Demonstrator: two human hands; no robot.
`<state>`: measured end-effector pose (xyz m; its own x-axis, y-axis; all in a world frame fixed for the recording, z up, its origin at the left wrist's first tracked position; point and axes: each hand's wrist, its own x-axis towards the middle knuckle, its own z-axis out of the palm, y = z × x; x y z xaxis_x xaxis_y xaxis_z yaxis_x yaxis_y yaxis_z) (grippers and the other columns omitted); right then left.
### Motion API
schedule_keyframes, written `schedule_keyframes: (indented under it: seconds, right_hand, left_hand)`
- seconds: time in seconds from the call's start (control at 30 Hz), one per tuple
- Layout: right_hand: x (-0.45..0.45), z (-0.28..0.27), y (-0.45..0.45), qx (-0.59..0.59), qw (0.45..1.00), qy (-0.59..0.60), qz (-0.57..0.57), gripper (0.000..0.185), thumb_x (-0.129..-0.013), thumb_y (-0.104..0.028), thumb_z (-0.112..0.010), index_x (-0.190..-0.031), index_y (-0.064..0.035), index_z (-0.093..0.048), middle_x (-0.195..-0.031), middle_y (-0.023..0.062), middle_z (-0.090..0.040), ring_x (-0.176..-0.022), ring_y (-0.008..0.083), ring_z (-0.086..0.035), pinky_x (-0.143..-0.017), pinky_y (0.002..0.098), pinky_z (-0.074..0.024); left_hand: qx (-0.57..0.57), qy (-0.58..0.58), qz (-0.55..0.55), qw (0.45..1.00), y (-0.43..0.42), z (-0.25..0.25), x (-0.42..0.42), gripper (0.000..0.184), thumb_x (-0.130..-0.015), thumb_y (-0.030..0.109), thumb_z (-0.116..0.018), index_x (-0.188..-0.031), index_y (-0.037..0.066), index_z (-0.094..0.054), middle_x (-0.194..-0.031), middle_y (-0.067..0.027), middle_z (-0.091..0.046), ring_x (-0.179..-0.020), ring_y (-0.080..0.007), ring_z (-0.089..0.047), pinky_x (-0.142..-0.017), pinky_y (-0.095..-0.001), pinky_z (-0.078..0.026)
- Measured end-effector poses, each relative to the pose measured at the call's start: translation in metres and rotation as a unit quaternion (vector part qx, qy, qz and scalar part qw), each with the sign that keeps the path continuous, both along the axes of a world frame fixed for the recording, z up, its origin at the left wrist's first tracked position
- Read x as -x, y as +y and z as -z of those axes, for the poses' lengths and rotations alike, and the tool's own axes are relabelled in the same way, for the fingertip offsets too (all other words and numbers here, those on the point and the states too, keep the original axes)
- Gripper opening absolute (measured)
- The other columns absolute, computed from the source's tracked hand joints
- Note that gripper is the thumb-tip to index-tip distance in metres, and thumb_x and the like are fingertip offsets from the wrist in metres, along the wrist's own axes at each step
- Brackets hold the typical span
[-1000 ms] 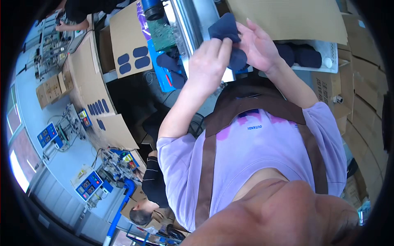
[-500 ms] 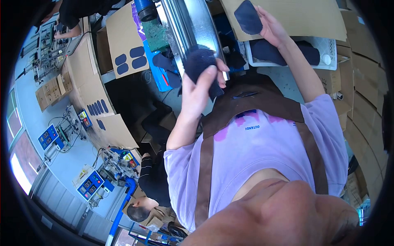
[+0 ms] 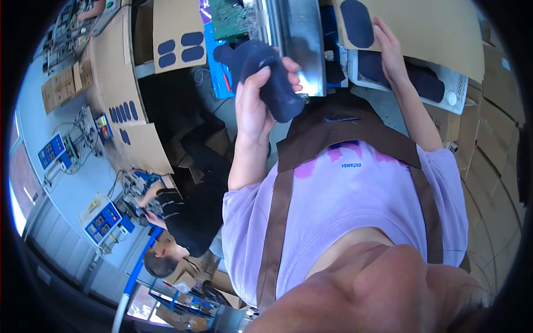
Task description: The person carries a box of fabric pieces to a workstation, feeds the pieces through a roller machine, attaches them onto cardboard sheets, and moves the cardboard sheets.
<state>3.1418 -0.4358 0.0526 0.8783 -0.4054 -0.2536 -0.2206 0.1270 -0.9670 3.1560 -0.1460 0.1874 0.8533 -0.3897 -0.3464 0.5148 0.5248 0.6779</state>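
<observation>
My left hand (image 3: pixel 254 102) is closed around a stack of dark navy oval fabric patches (image 3: pixel 280 91), with the thumb on top and fingertips curling round the far side. The stack is bent, and its lower end hangs free. My right hand (image 3: pixel 391 53) has its fingers stretched out beside a single dark oval patch (image 3: pixel 358 23) on the cardboard sheet (image 3: pixel 422 33). Its fingertips are at the patch's right edge; whether they touch it I cannot tell. A shiny metal machine bed (image 3: pixel 297 39) stands between my hands.
Below the cardboard is a white plastic basket (image 3: pixel 458 91) with dark fabric inside. Several oval patches (image 3: pixel 192 53) lie on another cardboard sheet at left. A co-worker (image 3: pixel 191 213) in black sits at lower left near machines with blue control boxes (image 3: pixel 102 221).
The patch at my right hand now lies flatter on the cardboard, with my fingers at its edge. My left hand has turned the stack, showing more of its face. The whole view has shifted.
</observation>
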Motion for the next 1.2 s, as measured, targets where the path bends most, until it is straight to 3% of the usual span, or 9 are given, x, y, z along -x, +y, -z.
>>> schedule_keyframes:
  seconds: [0.17,0.2,0.3,0.37,0.43,0.57,0.67,0.9,1.2]
  right_hand:
    - [0.004,-0.062,0.011,0.053,0.974,-0.161,-0.154,0.045,-0.103,-0.019,-0.044,-0.142,0.0035,-0.044,-0.140,0.0157,-0.052,-0.120,0.0199,-0.055,-0.108,0.0343,-0.0377]
    - [0.004,-0.085,0.025,-0.013,0.969,-0.172,-0.179,0.040,-0.100,-0.018,-0.053,-0.136,-0.0012,-0.053,-0.121,0.0075,-0.063,-0.102,0.0113,-0.058,-0.093,0.0272,-0.0451]
    - [0.010,-0.118,0.032,-0.051,0.921,-0.086,-0.377,0.033,-0.095,-0.014,-0.059,-0.126,-0.0024,-0.061,-0.112,0.0047,-0.063,-0.093,0.0104,-0.058,-0.082,0.0248,-0.0458]
    - [0.008,-0.126,0.036,0.038,0.909,-0.133,-0.392,0.018,-0.091,-0.006,-0.063,-0.107,0.0002,-0.067,-0.103,0.0045,-0.062,-0.088,0.0099,-0.057,-0.074,0.0226,-0.0445]
    - [0.008,-0.121,0.027,0.050,0.904,-0.135,-0.402,0.013,-0.089,-0.004,-0.065,-0.100,0.0020,-0.068,-0.102,0.0051,-0.062,-0.086,0.0101,-0.058,-0.074,0.0217,-0.0446]
    - [0.014,-0.118,0.010,0.058,0.967,-0.042,-0.243,0.009,-0.090,-0.004,-0.067,-0.097,0.0008,-0.069,-0.087,-0.0006,-0.064,-0.077,0.0070,-0.059,-0.070,0.0215,-0.0481]
    - [0.010,-0.118,-0.002,0.086,0.952,-0.011,-0.293,0.017,-0.089,-0.008,-0.070,-0.104,-0.0001,-0.067,-0.084,-0.0026,-0.063,-0.073,0.0034,-0.056,-0.063,0.0182,-0.0442]
    - [-0.059,-0.067,-0.009,0.018,0.978,-0.077,-0.192,0.023,-0.093,-0.021,-0.066,-0.109,-0.0044,-0.063,-0.075,-0.0067,-0.057,-0.062,0.0011,-0.045,-0.056,0.0171,-0.0350]
    - [-0.113,-0.029,0.001,0.129,0.972,-0.054,-0.187,0.029,-0.094,-0.022,-0.065,-0.116,-0.0047,-0.060,-0.070,-0.0049,-0.057,-0.061,0.0022,-0.046,-0.056,0.0193,-0.0363]
  left_hand:
    - [-0.041,-0.013,0.140,0.989,-0.014,-0.007,-0.003,0.039,-0.091,0.011,-0.042,-0.124,-0.010,-0.048,-0.106,-0.0220,-0.065,-0.089,-0.0273,-0.068,-0.080,-0.0376,-0.058]
    - [-0.047,-0.002,0.183,0.982,-0.020,-0.006,-0.002,0.038,-0.091,0.011,-0.042,-0.123,-0.010,-0.048,-0.105,-0.0212,-0.065,-0.088,-0.0265,-0.068,-0.080,-0.0368,-0.058]
    - [-0.070,0.018,0.308,0.949,-0.039,-0.004,0.006,0.035,-0.092,0.009,-0.043,-0.122,-0.009,-0.049,-0.104,-0.0181,-0.065,-0.086,-0.0237,-0.069,-0.079,-0.0348,-0.058]
    - [-0.075,-0.005,0.361,0.929,-0.045,0.003,0.011,0.035,-0.092,0.009,-0.045,-0.124,-0.004,-0.050,-0.104,-0.0157,-0.066,-0.085,-0.0220,-0.069,-0.078,-0.0340,-0.059]
    - [-0.059,0.002,0.341,0.938,-0.045,0.008,0.017,0.026,-0.095,0.006,-0.047,-0.116,-0.006,-0.055,-0.102,-0.0138,-0.067,-0.088,-0.0199,-0.068,-0.082,-0.0326,-0.057]
    - [-0.234,-0.244,0.236,0.911,-0.029,0.022,0.018,0.025,-0.094,0.005,-0.055,-0.116,-0.007,-0.059,-0.093,-0.0074,-0.069,-0.087,-0.0145,-0.068,-0.079,-0.0299,-0.057]
    - [-0.227,-0.163,0.119,0.953,-0.022,0.013,0.008,0.024,-0.094,0.005,-0.063,-0.115,-0.007,-0.062,-0.089,-0.0057,-0.069,-0.076,-0.0127,-0.068,-0.066,-0.0243,-0.057]
    - [-0.244,-0.313,-0.075,0.915,-0.006,0.001,-0.074,0.019,-0.094,0.000,-0.058,-0.111,-0.006,-0.062,-0.086,-0.0081,-0.068,-0.072,-0.0122,-0.068,-0.065,-0.0239,-0.057]
    - [-0.352,-0.293,-0.089,0.884,0.020,0.058,-0.110,0.020,-0.095,0.001,-0.055,-0.113,-0.004,-0.062,-0.100,-0.0085,-0.067,-0.086,-0.0129,-0.067,-0.073,-0.0246,-0.057]
